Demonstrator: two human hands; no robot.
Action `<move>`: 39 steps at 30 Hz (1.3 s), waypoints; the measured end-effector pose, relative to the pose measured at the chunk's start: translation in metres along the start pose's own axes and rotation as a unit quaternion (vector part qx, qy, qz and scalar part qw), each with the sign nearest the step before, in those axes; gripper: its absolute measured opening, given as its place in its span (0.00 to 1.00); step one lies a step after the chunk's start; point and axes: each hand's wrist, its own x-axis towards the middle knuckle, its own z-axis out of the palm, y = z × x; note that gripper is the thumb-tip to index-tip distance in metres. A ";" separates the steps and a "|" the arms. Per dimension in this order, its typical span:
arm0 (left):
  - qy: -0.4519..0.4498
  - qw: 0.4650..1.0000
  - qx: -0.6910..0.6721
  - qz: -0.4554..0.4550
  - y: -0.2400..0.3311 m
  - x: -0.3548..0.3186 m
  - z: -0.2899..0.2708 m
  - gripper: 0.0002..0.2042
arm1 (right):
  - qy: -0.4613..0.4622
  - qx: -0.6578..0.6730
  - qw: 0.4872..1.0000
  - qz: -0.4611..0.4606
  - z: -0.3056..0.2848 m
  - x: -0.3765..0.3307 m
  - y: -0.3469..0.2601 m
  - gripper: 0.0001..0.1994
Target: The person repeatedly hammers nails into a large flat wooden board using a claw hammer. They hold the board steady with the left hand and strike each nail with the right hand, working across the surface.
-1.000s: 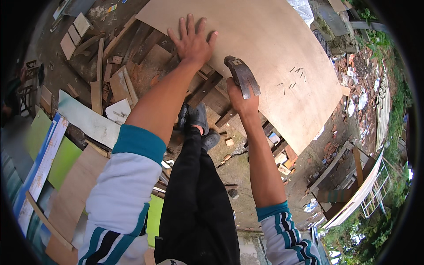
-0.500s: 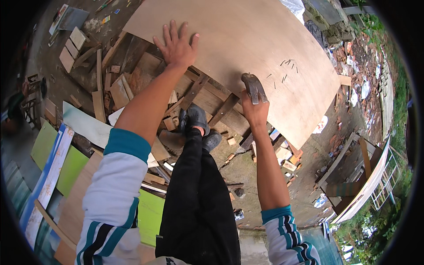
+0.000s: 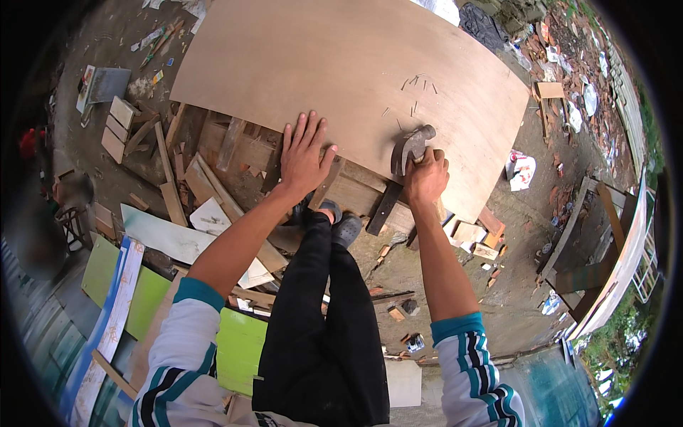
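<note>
A large tan plywood sheet (image 3: 313,64) lies over a frame of wooden slats (image 3: 352,191) in front of me. My left hand (image 3: 306,158) rests with fingers stretched at the sheet's near edge and holds nothing. Wrapped round the handle of a claw hammer (image 3: 410,148), my right hand (image 3: 427,176) is closed near the sheet's near right side. The hammer's head is over the edge of the plywood; whether it touches the wood I cannot tell. Several loose nails (image 3: 420,84) lie scattered on the sheet, beyond the hammer.
Wood offcuts (image 3: 117,128) and boards are strewn on the left. Green panels (image 3: 238,349) lean beside my left arm. Small wood blocks (image 3: 469,233) lie below the sheet's right corner. A wooden frame structure (image 3: 594,249) and rubble with plastic litter (image 3: 589,98) occupy the right.
The left hand has shifted right and nearer along the sheet's near edge. The hammer has turned in my right hand, its head now lying sideways. The view has shifted too.
</note>
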 end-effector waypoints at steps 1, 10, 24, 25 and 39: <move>0.010 1.000 -0.005 0.007 0.013 0.006 -0.001 0.25 | -0.002 -0.002 1.000 0.008 0.001 0.000 0.001 0.15; -0.048 0.992 -0.105 -0.056 0.102 0.107 0.010 0.13 | -0.003 0.010 1.000 0.005 0.005 0.001 0.002 0.17; 0.039 0.985 -0.158 -0.049 0.082 0.085 0.009 0.11 | -0.016 -0.019 1.000 -0.004 0.006 0.000 0.003 0.19; 0.053 0.980 -0.179 -0.065 0.080 0.083 0.007 0.11 | -0.018 -0.020 1.000 -0.001 0.006 0.000 0.002 0.19; -0.196 0.470 -0.725 -0.463 -0.012 0.041 -0.103 0.13 | 0.009 -0.048 0.999 0.000 0.008 -0.001 0.004 0.16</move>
